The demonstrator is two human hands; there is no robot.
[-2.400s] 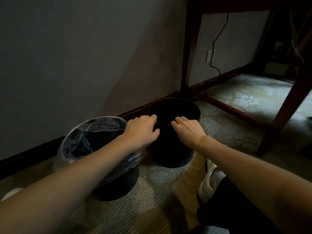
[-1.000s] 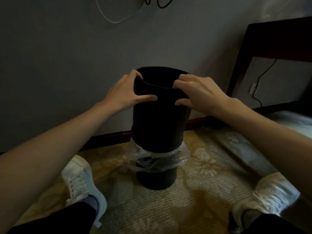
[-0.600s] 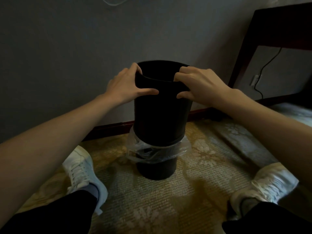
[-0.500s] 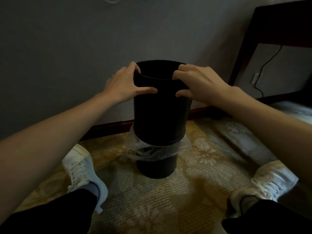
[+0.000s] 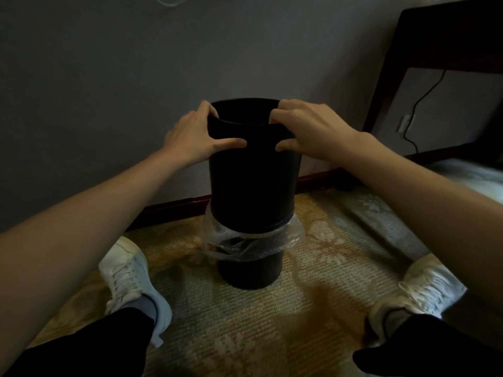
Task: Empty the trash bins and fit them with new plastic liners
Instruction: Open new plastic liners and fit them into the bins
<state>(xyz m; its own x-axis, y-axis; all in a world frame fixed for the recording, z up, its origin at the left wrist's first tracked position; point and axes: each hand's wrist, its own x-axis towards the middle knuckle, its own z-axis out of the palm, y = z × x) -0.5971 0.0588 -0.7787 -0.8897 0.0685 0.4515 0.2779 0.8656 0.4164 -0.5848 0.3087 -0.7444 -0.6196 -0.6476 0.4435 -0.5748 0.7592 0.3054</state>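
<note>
At the bottom corners of the frame your left sneaker [image 5: 133, 281] and right sneaker [image 5: 424, 289] are planted wide on the patterned carpet [image 5: 245, 322].

Centre frame, between them, the lined bin [image 5: 250, 273] stands on the carpet, its clear plastic liner [image 5: 245, 240] bunched round the rim. Above it the bare black bin [image 5: 253, 183] is upright with its base set into the lined bin's mouth, bearing on the liner's collar. How deep it sits cannot be told.

Your left hand [image 5: 196, 140] and right hand [image 5: 313, 129] clamp the bare bin's rim from opposite sides, fingers hooked over the lip and thumbs flat on the outer wall.

Judgement: you are handling the nested pair. If you lift, pull straight up, both hands even. A tilt would likely drag the film out or tip the lower bin. If the lower one rises too, pin it with a foot.

Beyond, in the upper half, is a grey wall [image 5: 109, 77] with a dark baseboard [image 5: 168, 210]. Upper right is a dark wooden desk [image 5: 449, 36], a black cable [image 5: 424, 96] hanging behind it.
</note>
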